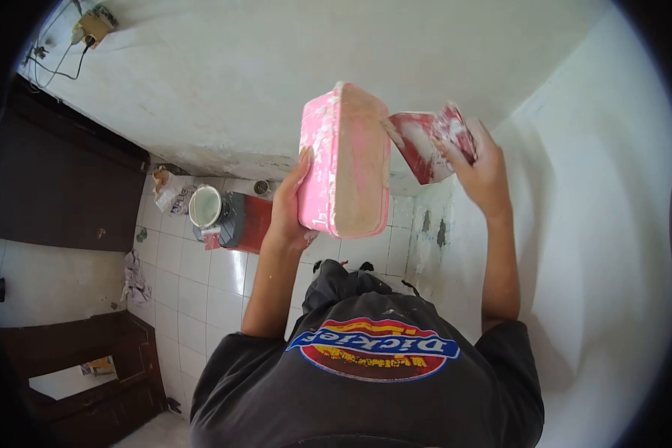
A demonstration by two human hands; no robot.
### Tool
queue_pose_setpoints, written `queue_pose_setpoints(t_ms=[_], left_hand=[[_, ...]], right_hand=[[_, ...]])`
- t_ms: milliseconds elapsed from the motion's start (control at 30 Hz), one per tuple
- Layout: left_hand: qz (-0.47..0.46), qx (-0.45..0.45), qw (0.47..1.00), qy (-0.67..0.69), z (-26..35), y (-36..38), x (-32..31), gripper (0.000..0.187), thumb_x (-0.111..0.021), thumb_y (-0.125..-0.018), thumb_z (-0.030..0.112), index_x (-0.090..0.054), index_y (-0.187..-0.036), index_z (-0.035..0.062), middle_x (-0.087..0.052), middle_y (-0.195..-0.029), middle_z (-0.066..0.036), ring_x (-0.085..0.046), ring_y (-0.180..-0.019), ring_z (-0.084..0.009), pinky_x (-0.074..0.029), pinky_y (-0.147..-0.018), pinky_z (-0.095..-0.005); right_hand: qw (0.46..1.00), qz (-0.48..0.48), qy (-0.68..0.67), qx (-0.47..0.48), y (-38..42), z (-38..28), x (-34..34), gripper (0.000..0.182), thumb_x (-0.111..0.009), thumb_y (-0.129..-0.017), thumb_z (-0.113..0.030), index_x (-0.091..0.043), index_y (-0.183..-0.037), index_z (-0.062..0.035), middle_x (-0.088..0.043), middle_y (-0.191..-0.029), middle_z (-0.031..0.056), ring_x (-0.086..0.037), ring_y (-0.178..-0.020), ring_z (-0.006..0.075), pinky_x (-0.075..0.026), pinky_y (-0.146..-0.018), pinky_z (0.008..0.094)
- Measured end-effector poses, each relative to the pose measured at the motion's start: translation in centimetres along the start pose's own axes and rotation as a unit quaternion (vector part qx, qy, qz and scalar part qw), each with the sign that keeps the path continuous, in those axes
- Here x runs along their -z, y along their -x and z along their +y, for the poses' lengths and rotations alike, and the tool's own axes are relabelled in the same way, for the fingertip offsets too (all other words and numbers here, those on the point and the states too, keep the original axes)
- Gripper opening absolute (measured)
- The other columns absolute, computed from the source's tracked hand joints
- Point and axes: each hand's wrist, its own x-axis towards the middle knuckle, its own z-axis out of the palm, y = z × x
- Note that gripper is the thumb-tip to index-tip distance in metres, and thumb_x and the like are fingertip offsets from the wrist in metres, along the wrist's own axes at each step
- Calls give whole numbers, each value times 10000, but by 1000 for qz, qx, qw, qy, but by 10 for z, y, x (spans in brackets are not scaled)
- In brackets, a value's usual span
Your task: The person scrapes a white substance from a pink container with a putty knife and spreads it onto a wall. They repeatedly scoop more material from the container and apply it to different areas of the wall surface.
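Observation:
A pink rectangular tub (321, 160), smeared with white paste, is tilted so that its pale inside faces right. My left hand (290, 205) grips it by the lower left side. To its right, my right hand (479, 166) is closed on a red scraper (425, 145) coated with white paste. The scraper's left corner is close to the tub's right rim; whether they touch I cannot tell.
On the tiled floor (216, 287) at left stand a white bucket (205, 207), a red and grey box (254, 224) and a small can (261, 187). Walls rise ahead and at right (590, 224). A dark door (60, 172) is at left.

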Motion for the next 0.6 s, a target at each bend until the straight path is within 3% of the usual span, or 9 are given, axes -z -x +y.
queue_pose_setpoints(t_ms=[33,100,133,367,500,600], left_hand=[[6,2,1000,2,2,1,-4,548,-528,-963,351,-385,-1386,32,-541,-1273,-129,-582,-1118,-196,-486,-947,-357],[29,38,997,-61,8,1,-16,560,-547,-951,379,-402,-1372,39,-560,-1223,-99,-597,-1071,-168,-489,-911,-322],[42,58,993,-92,9,1,-18,567,-556,-944,393,-411,-1365,42,-570,-1197,-84,-605,-1048,-155,-491,-893,-305],[11,149,979,-136,5,-38,16,492,-539,-949,389,-485,-1252,5,-621,-1102,-114,-646,-958,-168,-516,-852,-324],[14,176,977,-118,3,-60,32,484,-541,-945,384,-494,-1241,3,-627,-1094,-124,-654,-955,-195,-531,-840,-349],[19,207,973,-102,3,-71,45,467,-539,-947,345,-479,-1267,9,-617,-1131,-145,-658,-971,-219,-559,-821,-360]], right_hand=[[1000,-6,-1,-3,-9,-5,4,236,-671,-870,-125,-569,-1011,35,-648,-787,153,-562,-645,176,-473,-637,296],[991,-116,62,-36,-23,-7,6,245,-671,-873,-145,-576,-1033,14,-612,-794,112,-534,-698,152,-465,-705,278],[990,-132,54,-18,-28,-1,3,261,-649,-880,-161,-574,-1055,18,-626,-818,139,-539,-688,198,-471,-705,307],[955,-288,67,-31,-25,31,-42,285,-623,-855,-121,-576,-1101,16,-647,-868,167,-626,-775,227,-490,-744,332],[933,-350,-41,-75,2,57,-81,367,-644,-857,-112,-568,-1181,44,-670,-966,134,-639,-860,187,-506,-780,324],[848,-410,-240,-235,6,56,-92,469,-679,-903,-241,-541,-1223,74,-648,-1083,89,-609,-957,130,-494,-822,275]])
